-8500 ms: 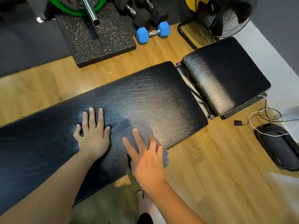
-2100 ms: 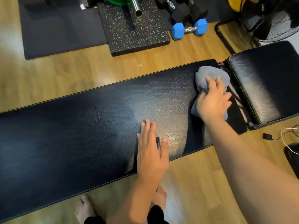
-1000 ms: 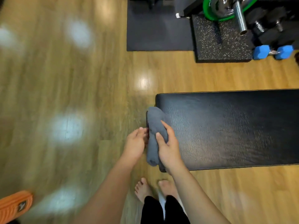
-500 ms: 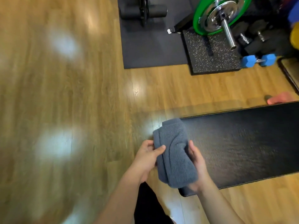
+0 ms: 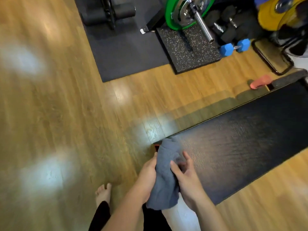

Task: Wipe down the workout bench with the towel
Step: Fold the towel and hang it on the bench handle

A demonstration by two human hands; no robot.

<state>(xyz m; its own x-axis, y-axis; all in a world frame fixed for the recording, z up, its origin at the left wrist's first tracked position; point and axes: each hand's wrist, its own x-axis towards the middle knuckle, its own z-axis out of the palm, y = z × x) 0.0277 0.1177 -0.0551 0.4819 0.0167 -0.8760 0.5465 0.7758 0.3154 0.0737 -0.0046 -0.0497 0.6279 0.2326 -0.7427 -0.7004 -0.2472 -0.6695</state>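
Observation:
The black padded workout bench (image 5: pixel 241 144) runs from the lower middle up to the right edge. A grey towel (image 5: pixel 166 172) hangs bunched over the bench's left end, between my hands. My left hand (image 5: pixel 147 179) grips the towel from the left side. On the towel's right side, my right hand (image 5: pixel 186 177) has its thumb pressed into the cloth and its fingers spread. The bench's end corner is hidden behind the towel.
A dark floor mat (image 5: pixel 123 47) and a speckled rubber block (image 5: pixel 188 49) lie beyond the bench. A green-plated barbell (image 5: pixel 188 12), black dumbbells and a blue dumbbell (image 5: pixel 235 47) sit at the back. A yellow fan (image 5: pixel 280 12) stands far right. My bare foot (image 5: pixel 103 194) is on the wooden floor.
The towel has gone from a neat fold to a loose bunch hanging between my hands. The view has swung slightly, so the bench now slants up to the right.

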